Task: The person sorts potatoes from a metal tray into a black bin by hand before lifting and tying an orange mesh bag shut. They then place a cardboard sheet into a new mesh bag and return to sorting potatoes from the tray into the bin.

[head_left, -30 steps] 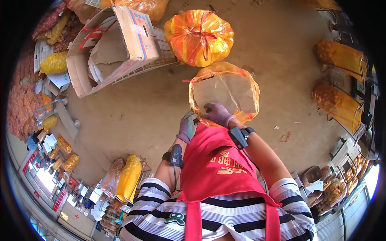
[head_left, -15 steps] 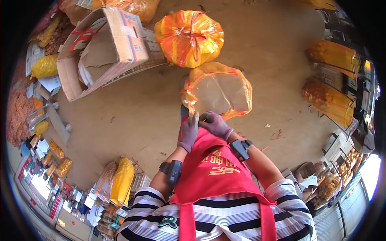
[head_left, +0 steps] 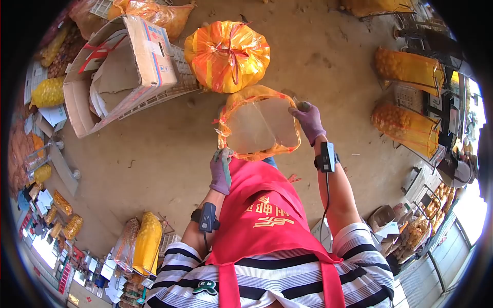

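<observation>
An orange mesh bag (head_left: pixel 256 93) stands below me with its mouth spread wide. A greyish, flat sheet (head_left: pixel 251 128) with a crease down its middle shows inside the mouth and hides what lies beneath. My left hand (head_left: pixel 221 170), in a purple-grey glove, is closed on the near left part of the rim. On the right side of the rim, my right hand (head_left: pixel 309 122), gloved alike, has its fingers closed around the mesh edge. Just beyond the open bag sits a full orange-yellow bag (head_left: pixel 228 59), its top gathered with red string.
A large open cardboard box (head_left: pixel 154 56) rests on a crate at the upper left. Filled mesh bags (head_left: pixel 408 69) stand on frames along the right. A yellow bag (head_left: pixel 148 241) is at the lower left. Brown floor (head_left: pixel 144 154) surrounds the open bag.
My hands were close together at the bag's near rim. My right hand has moved away and up to the right side of the rim; the left stays at the near left.
</observation>
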`<state>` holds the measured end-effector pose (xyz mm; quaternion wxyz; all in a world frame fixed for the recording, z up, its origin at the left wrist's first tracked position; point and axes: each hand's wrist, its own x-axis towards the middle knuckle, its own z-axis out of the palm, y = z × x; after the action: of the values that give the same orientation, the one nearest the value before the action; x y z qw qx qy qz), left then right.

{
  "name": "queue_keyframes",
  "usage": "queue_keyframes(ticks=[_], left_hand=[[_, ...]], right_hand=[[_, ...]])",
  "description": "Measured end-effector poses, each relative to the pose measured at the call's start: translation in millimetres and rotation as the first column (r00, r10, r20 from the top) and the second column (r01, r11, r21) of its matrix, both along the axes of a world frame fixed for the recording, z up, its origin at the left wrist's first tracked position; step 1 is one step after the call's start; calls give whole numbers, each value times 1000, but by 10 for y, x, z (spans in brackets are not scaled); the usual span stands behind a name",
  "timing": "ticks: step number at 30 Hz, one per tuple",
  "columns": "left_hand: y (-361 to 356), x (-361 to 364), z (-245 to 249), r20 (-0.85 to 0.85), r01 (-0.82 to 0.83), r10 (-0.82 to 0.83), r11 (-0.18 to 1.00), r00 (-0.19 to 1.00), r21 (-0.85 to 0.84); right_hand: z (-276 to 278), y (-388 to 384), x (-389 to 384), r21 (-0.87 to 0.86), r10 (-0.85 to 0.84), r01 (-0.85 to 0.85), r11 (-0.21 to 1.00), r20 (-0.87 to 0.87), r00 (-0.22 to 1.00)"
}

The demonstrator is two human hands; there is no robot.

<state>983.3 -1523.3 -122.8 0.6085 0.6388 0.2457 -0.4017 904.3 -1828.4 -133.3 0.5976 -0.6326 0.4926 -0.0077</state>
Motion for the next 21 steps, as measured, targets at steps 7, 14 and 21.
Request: queue_keyframes(ticks=[7, 14, 21], left_hand=[[138, -87, -261, 135, 68, -48, 988, 990, -142], [-80, -57, 39, 477, 325, -436, 897, 763, 300], [-263, 70, -8, 135, 429, -415, 897, 900, -107]], right_hand=[[36, 116, -177, 211, -89, 80, 974, 33, 995], [44, 105, 83, -656, 175, -632, 413, -624, 762], [758, -375, 227, -554, 169, -604, 573, -641, 749]])
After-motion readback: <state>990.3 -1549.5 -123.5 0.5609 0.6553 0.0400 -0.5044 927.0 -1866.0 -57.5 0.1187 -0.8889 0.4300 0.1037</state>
